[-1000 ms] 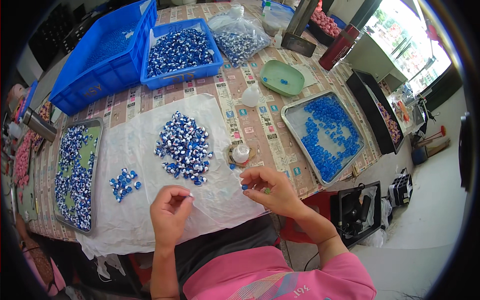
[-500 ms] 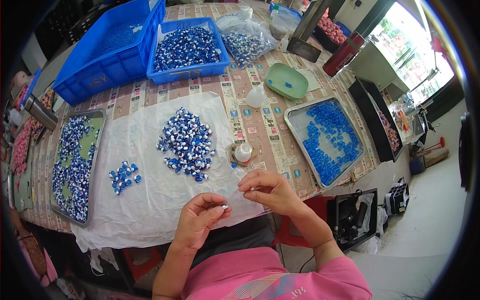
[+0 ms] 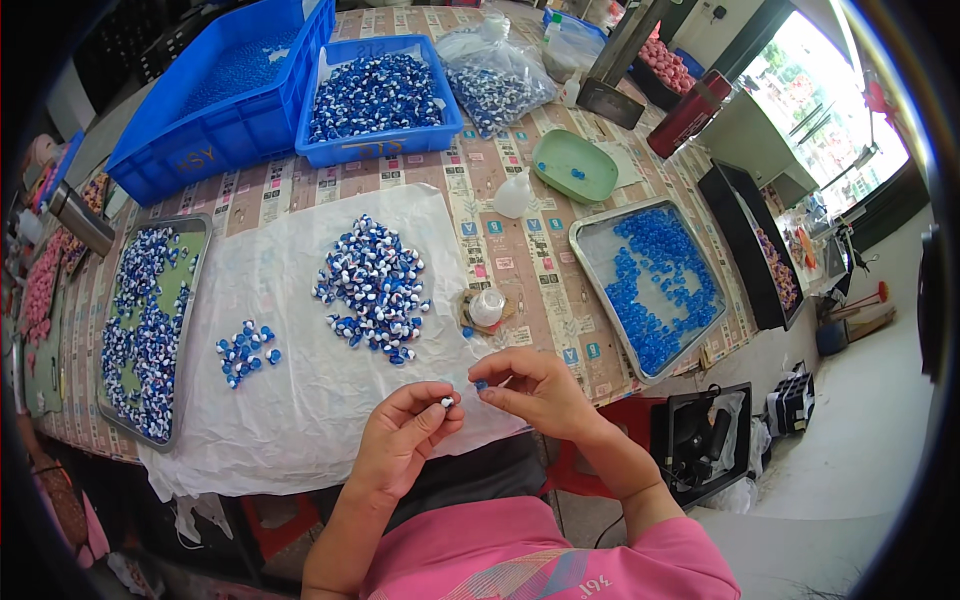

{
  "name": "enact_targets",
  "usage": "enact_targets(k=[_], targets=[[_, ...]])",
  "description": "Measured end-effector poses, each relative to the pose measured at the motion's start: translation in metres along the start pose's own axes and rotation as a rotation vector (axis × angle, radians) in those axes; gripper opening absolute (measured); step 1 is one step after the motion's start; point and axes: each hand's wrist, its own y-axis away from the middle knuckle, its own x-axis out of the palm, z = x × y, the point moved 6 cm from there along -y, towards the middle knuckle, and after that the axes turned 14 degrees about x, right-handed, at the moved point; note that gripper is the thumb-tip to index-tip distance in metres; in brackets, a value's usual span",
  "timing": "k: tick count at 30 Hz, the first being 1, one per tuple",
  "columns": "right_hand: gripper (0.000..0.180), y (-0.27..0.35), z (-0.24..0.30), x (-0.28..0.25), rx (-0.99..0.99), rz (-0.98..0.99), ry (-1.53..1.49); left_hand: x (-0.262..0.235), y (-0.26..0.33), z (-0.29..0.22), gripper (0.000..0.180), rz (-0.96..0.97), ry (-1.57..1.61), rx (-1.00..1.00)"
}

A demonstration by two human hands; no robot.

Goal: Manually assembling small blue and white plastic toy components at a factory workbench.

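Above the near edge of a white paper sheet [image 3: 290, 440], my left hand [image 3: 405, 435] pinches a small white-topped piece [image 3: 447, 402] between thumb and fingertips. Close by on its right, my right hand [image 3: 535, 395] grips a clear blue bead [image 3: 481, 384] at its fingertips. A narrow gap parts the two pieces. Beyond my hands lies a pile of blue-and-white pieces [image 3: 370, 285] on the paper. A smaller cluster of mostly blue pieces [image 3: 245, 352] rests to its left. Just past my right hand, a small clear jar [image 3: 487, 307] stands on a brownish pad.
A metal tray of blue beads [image 3: 650, 290] lies right, another tray of blue-and-white pieces [image 3: 145, 330] left. Behind are a white squeeze bottle [image 3: 513, 193], a green dish [image 3: 590, 180], blue crates [image 3: 200, 150], a filled plastic bag [image 3: 495, 80] and a red flask [image 3: 690, 115].
My right hand has shifted slightly left toward my left hand, and the blue bead now shows at its fingertips. The left hand stays nearly in place, its piece slightly turned.
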Motion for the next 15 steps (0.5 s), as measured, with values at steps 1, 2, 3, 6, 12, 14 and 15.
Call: enact_targets(k=[1,2,3,6,12,14,15], targets=[[0.022,-0.001,-0.002,0.002,0.045,-0.008,-0.053,-0.001,0.000,0.000,0.022,-0.001,0.001,0.002],[0.022,-0.001,-0.004,0.002,0.090,-0.016,-0.105,-0.002,0.000,0.000,0.022,0.000,-0.003,0.005],[0.022,-0.001,-0.004,0.003,0.090,-0.015,-0.103,-0.003,0.001,-0.001,0.022,0.000,-0.007,0.009],[0.023,-0.001,-0.003,0.003,0.062,-0.043,-0.026,0.000,0.002,-0.004,0.020,-0.041,-0.001,0.014],[0.025,0.000,0.008,0.008,-0.125,-0.050,0.087,-0.001,0.004,-0.008,0.019,-0.026,0.009,-0.001],[0.025,0.000,0.010,0.009,-0.078,-0.048,0.092,-0.003,0.005,-0.009,0.019,-0.027,0.010,0.003],[0.025,0.000,0.011,0.011,-0.079,-0.047,0.093,-0.003,0.005,-0.009,0.019,-0.027,0.011,0.005]])
